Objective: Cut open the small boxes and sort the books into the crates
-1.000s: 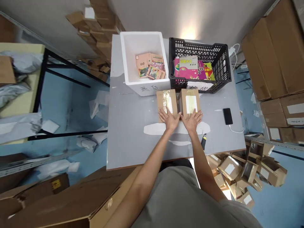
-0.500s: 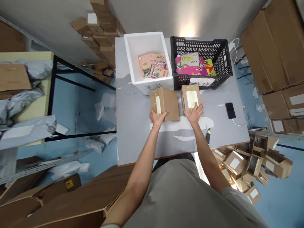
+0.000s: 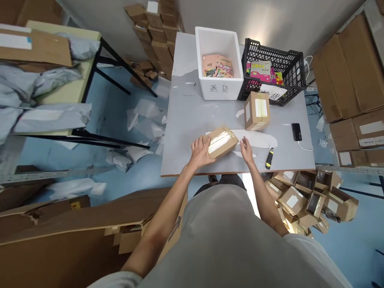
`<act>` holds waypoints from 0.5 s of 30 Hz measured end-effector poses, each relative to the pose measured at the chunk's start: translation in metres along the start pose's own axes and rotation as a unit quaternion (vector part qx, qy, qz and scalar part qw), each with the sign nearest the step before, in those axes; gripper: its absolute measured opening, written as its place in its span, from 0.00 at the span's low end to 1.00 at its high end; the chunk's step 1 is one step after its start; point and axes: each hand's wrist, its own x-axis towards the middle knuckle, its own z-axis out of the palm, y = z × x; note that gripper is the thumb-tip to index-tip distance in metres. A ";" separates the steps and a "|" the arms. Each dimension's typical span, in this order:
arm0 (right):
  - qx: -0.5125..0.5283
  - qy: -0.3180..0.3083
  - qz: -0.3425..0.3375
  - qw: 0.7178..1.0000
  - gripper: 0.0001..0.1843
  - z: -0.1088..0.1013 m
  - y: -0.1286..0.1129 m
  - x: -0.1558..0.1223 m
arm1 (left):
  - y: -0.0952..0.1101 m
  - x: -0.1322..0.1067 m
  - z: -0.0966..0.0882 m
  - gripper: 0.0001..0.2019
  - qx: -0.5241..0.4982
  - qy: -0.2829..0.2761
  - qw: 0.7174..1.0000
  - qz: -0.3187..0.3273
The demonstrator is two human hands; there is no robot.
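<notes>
My left hand (image 3: 201, 153) grips the left end of a taped cardboard box (image 3: 221, 141) near the table's front edge. This box lies tilted at an angle, its shiny tape and white label facing up. Just off its right end is my right hand (image 3: 246, 150), fingers partly curled and apart, with nothing seen in it. A second cardboard box (image 3: 257, 112) with a white label stands untouched behind my right hand, in front of the black crate. To the right of my right hand lies a black and yellow utility knife (image 3: 269, 159).
At the table's back stand a white foam bin (image 3: 222, 89) with booklets and a black plastic crate (image 3: 288, 68) with books. A phone (image 3: 296, 132) on a cable lies at the right. Cardboard boxes (image 3: 295, 200) pile up on the floor; wrapped parcels cover a side table (image 3: 67, 86).
The left box has come nearer to me and turned, label side up. My right hand has let go of the other box, which stays by the crate. The view has shifted.
</notes>
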 end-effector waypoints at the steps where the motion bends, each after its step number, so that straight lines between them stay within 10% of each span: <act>1: 0.014 -0.013 0.010 1.000 0.51 0.007 0.003 -0.018 | -0.002 -0.006 0.003 0.64 0.010 -0.014 1.000 0.025; 7: 0.037 -0.008 0.053 0.998 0.43 0.022 0.017 -0.097 | -0.016 -0.034 0.019 0.63 -0.023 -0.066 0.994 0.082; 15: 0.054 -0.047 0.093 0.993 0.55 0.020 0.038 -0.121 | -0.062 -0.093 0.054 0.80 -0.254 0.036 0.950 -0.179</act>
